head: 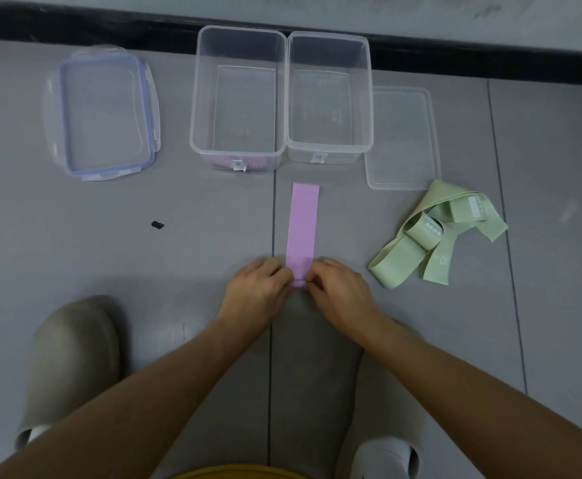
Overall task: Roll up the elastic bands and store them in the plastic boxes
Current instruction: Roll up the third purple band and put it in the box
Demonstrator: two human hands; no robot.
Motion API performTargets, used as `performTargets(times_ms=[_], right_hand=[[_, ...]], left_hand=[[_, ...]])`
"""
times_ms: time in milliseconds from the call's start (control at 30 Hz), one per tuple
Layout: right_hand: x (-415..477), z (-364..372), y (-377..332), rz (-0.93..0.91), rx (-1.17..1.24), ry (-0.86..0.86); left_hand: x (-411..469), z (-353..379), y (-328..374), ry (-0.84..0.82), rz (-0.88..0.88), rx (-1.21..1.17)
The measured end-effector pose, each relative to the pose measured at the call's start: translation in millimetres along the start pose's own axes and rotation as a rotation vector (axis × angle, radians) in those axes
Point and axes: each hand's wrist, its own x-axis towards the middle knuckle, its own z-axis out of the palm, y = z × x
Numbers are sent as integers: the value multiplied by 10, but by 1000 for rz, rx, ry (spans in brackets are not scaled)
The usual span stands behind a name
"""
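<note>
Pink band (302, 229) pinched by left hand (255, 292) and right hand (341, 292); two boxes (203, 98); perhaps two green bands (400, 255).

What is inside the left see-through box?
A pink thing shows low through the near wall of the left box. A white label and the rim cover part of it, so I cannot tell its shape. Nothing else shows inside.

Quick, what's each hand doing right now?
Left hand: closed, pinching the near end of the pink band.
Right hand: closed, pinching that same end.
</note>
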Motion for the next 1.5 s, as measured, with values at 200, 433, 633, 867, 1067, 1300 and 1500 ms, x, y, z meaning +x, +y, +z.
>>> performTargets(times_ms=[200, 433, 633, 867, 1067, 1300, 1500], right_hand=[[-39, -5, -45, -46, 60, 89], [-62, 43, 10, -112, -80, 128], [73, -48, -5, -42, -49, 72], [35, -11, -48, -64, -61, 114], [39, -20, -67, -111, -38, 155], [117, -67, -54, -70, -107, 87], [177, -82, -62, -1, -49, 79]], left_hand=[[56, -16, 28, -149, -170, -98], [189, -98, 79, -247, -398, -204], [223, -82, 39, -244, -275, -136], [146, -115, -33, -168, -44, -49], [257, -113, -90, -258, 6, -47], [392, -147, -74, -377, -145, -107], [382, -151, -65, -352, -246, -182]])
